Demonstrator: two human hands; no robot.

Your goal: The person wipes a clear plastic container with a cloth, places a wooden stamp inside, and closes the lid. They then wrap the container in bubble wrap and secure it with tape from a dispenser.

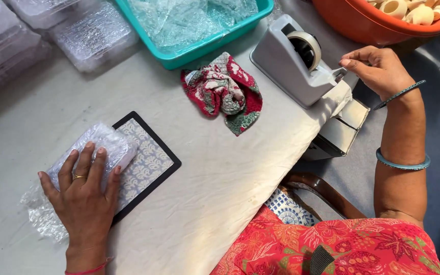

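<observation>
My left hand (84,190) lies flat, fingers spread, on a packet wrapped in clear bubble wrap (90,153). The packet rests partly on a flat rectangular mat (148,163) with a black border and a white leaf print. My right hand (378,69) is at the cutting edge of a grey tape dispenser (294,61), thumb and fingers pinched together at the end of the clear tape. The tape itself is too thin to make out between the fingers.
A crumpled red and white patterned cloth (225,91) lies mid-table. A teal tray (194,48) with plastic wrap sits at the back, bubble-wrapped bundles (77,25) at back left, an orange tub (378,23) of pale pieces at top right. The table edge (291,153) runs diagonally.
</observation>
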